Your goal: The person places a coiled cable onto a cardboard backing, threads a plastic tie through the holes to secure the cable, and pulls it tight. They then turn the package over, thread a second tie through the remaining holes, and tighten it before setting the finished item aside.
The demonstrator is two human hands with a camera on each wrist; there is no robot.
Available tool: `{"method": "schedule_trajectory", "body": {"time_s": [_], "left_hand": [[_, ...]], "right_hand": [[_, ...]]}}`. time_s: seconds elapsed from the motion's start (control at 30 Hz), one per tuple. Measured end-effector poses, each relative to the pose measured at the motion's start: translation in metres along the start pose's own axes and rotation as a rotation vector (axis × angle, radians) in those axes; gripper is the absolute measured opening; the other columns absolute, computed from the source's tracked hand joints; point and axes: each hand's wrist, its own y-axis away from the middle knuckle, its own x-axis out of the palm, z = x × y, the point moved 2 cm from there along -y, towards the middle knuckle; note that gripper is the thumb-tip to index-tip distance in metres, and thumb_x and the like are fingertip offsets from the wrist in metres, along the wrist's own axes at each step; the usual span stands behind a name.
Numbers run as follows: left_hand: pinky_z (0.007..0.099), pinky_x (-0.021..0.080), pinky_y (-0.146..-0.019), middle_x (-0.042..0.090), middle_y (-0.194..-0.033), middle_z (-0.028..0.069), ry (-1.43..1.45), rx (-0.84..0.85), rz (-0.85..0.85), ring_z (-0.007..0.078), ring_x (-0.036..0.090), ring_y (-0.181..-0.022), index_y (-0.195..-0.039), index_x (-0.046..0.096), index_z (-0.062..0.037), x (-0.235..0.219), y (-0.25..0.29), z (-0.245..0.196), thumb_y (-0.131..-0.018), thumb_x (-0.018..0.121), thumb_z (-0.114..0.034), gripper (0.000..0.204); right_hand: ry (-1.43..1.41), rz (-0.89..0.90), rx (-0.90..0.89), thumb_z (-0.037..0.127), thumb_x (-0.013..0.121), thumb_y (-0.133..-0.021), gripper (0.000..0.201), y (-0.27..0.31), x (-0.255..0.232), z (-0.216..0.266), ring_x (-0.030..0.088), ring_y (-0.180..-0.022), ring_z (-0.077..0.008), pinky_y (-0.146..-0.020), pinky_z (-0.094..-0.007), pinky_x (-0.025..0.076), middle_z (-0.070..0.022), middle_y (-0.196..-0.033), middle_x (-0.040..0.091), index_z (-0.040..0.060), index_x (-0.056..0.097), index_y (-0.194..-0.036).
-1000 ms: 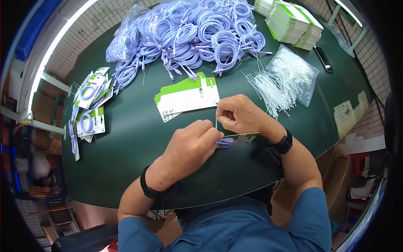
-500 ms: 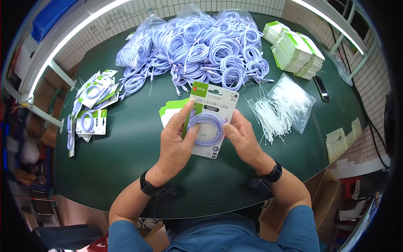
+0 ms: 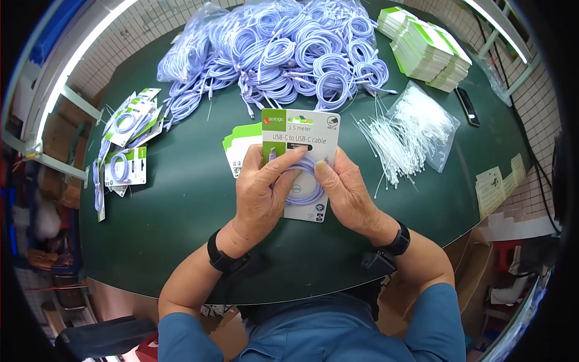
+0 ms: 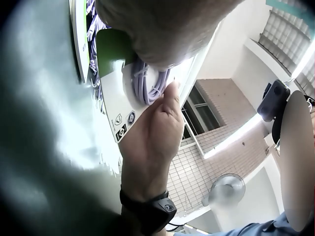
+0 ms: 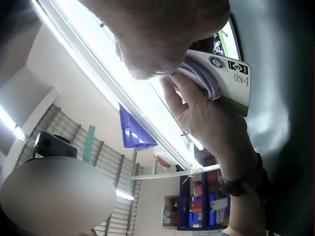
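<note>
A white and green cable card point(image 3: 300, 130) printed "USB-C to USB-C cable" faces up between the two hands. A coiled lilac cable point(image 3: 311, 196) lies against its front. My left hand point(image 3: 256, 196) grips the card's left side, with a finger and thumb over the coil. On the opposite edge, my right hand point(image 3: 354, 199) holds the card, thumb pressed on its front beside the coil. In the left wrist view the card point(image 4: 115, 93) shows tilted, with the right hand point(image 4: 155, 132) at its edge.
Behind the hands lie blank-fronted cards point(image 3: 244, 133) and a large heap of lilac cables point(image 3: 283, 54). White cable ties point(image 3: 392, 145) spill from a bag at right, near card stacks point(image 3: 425, 51) and a phone point(image 3: 467, 107). Carded cables point(image 3: 126, 166) pile at left.
A second ago the card was low and edge-on, with the right hand pinching a thin white strand above it. It has turned face up, and the left fingers have shifted across the coil.
</note>
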Motion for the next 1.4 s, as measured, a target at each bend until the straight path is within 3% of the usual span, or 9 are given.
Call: {"method": "schedule_trajectory", "body": {"time_s": [0.27, 0.43, 0.67, 0.83, 0.97, 1.07, 1.23, 1.33, 1.4], "left_hand": [[0.0339, 0.057, -0.091, 0.065, -0.122, 0.0125, 0.297, -0.157, -0.060, 0.0259, 0.069, -0.108, -0.126, 0.074, -0.0091, 0.009, -0.002, -0.005, -0.089, 0.083, 0.000, 0.039], [0.0319, 0.056, -0.093, 0.065, -0.124, 0.0110, 0.295, -0.123, -0.026, 0.0232, 0.069, -0.111, -0.124, 0.072, -0.0069, 0.011, 0.002, 0.002, -0.089, 0.084, -0.001, 0.037], [0.0307, 0.056, -0.094, 0.066, -0.121, 0.0078, 0.535, -0.385, 0.028, 0.0181, 0.068, -0.112, -0.116, 0.073, -0.0055, 0.011, 0.004, 0.002, -0.091, 0.083, 0.000, 0.027], [0.0301, 0.056, -0.094, 0.065, -0.122, 0.0079, 0.568, -0.413, 0.012, 0.0176, 0.068, -0.112, -0.114, 0.073, -0.0047, 0.018, 0.009, 0.008, -0.091, 0.082, 0.000, 0.024], [0.0304, 0.056, -0.095, 0.064, -0.123, 0.0083, 0.558, -0.344, -0.028, 0.0181, 0.068, -0.111, -0.114, 0.073, -0.0041, 0.024, 0.010, 0.006, -0.091, 0.082, 0.002, 0.025], [0.0321, 0.056, -0.095, 0.064, -0.125, 0.0095, 0.374, -0.266, 0.008, 0.0191, 0.069, -0.110, -0.114, 0.073, -0.0036, 0.020, 0.005, -0.004, -0.090, 0.081, 0.004, 0.026], [0.0333, 0.056, -0.095, 0.065, -0.120, 0.0108, 0.585, -0.348, -0.176, 0.0213, 0.069, -0.110, -0.117, 0.073, -0.0038, 0.023, 0.006, 0.002, -0.090, 0.079, 0.003, 0.029], [0.0327, 0.055, -0.093, 0.067, -0.114, 0.0117, 0.268, -0.120, -0.120, 0.0233, 0.069, -0.109, -0.117, 0.071, -0.0032, 0.018, 0.008, 0.011, -0.091, 0.078, 0.003, 0.028], [0.0326, 0.055, -0.091, 0.067, -0.112, 0.0117, 0.271, -0.127, -0.130, 0.0235, 0.069, -0.107, -0.116, 0.070, -0.0030, 0.019, 0.009, 0.012, -0.091, 0.078, 0.003, 0.026]], "right_hand": [[0.060, 0.029, -0.040, 0.029, 0.044, -0.117, 0.050, 0.000, -0.002, 0.006, 0.059, -0.127, -0.0162, -0.109, -0.0333, 0.049, -0.0122, -0.141, 0.063, -0.0028, 0.044, -0.155], [0.040, 0.024, -0.036, 0.031, 0.043, -0.117, 0.051, 0.000, -0.003, 0.005, 0.059, -0.127, -0.0166, -0.109, -0.0331, 0.049, -0.0127, -0.141, 0.063, -0.0026, 0.044, -0.155], [0.014, 0.003, -0.050, 0.034, 0.043, -0.117, 0.052, 0.000, -0.001, -0.001, 0.060, -0.126, -0.0158, -0.108, -0.0326, 0.049, -0.0125, -0.140, 0.063, -0.0025, 0.045, -0.154], [0.045, -0.032, -0.071, 0.034, 0.044, -0.117, 0.050, -0.004, 0.001, -0.009, 0.061, -0.124, -0.0154, -0.106, -0.0328, 0.050, -0.0120, -0.139, 0.064, -0.0024, 0.046, -0.152], [0.167, -0.062, -0.045, 0.030, 0.046, -0.116, 0.046, 0.001, -0.003, -0.011, 0.062, -0.121, -0.0154, -0.104, -0.0328, 0.052, -0.0118, -0.136, 0.066, -0.0024, 0.049, -0.148], [0.168, -0.078, -0.019, 0.026, 0.047, -0.116, 0.042, -0.002, -0.004, -0.008, 0.064, -0.119, -0.0151, -0.102, -0.0325, 0.053, -0.0119, -0.133, 0.067, -0.0024, 0.050, -0.146], [0.031, -0.164, 0.020, 0.020, 0.049, -0.114, 0.036, -0.003, -0.004, -0.010, 0.065, -0.114, -0.0143, -0.100, -0.0317, 0.054, -0.0124, -0.130, 0.068, -0.0027, 0.052, -0.141], [0.035, -0.200, 0.016, 0.018, 0.050, -0.113, 0.033, -0.005, 0.000, -0.007, 0.065, -0.111, -0.0139, -0.097, -0.0318, 0.055, -0.0124, -0.126, 0.069, -0.0031, 0.053, -0.139], [0.049, -0.231, 0.003, 0.015, 0.050, -0.111, 0.030, -0.004, 0.003, -0.005, 0.065, -0.105, -0.0134, -0.092, -0.0323, 0.055, -0.0122, -0.119, 0.071, -0.0038, 0.054, -0.134]]}}
